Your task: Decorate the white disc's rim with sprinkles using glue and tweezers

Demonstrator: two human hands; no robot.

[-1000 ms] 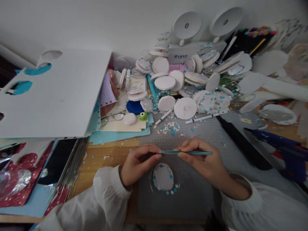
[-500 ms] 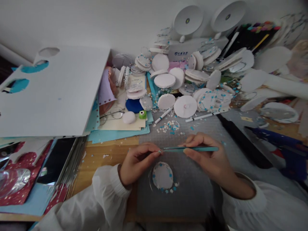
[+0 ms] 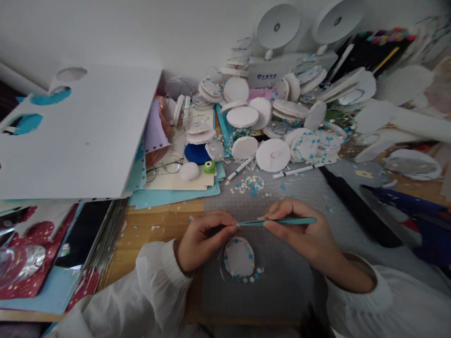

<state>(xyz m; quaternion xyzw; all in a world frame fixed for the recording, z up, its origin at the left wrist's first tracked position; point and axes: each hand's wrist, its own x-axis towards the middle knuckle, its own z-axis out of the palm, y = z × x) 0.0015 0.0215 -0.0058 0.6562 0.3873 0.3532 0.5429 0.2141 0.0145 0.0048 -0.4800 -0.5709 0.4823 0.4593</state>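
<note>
My left hand (image 3: 210,235) is closed in a pinch on a small paper flower (image 3: 238,225), pale and partly hidden at the fingertips. My right hand (image 3: 299,230) grips teal tweezers (image 3: 289,221) between thumb and fingers. The tweezers lie almost level, tips to the left, meeting the flower at my left fingertips. Just below the hands, a white round disc (image 3: 239,257) rests on the grey cutting mat (image 3: 275,295). Blue and white flowers ring its edge, and a thin clear wire or strand curves beside it.
Loose paper flowers (image 3: 251,185) lie beyond my hands, near two white pens. Many decorated white discs (image 3: 273,155) are heaped at the back. A dark-blue glue gun (image 3: 419,220) and a black strip (image 3: 359,206) lie to the right. A large white board (image 3: 84,141) stands left.
The tweezers have shifted slightly left and down, and their tips now reach my left fingertips. Their arms look closer together. The left hand has barely moved.
</note>
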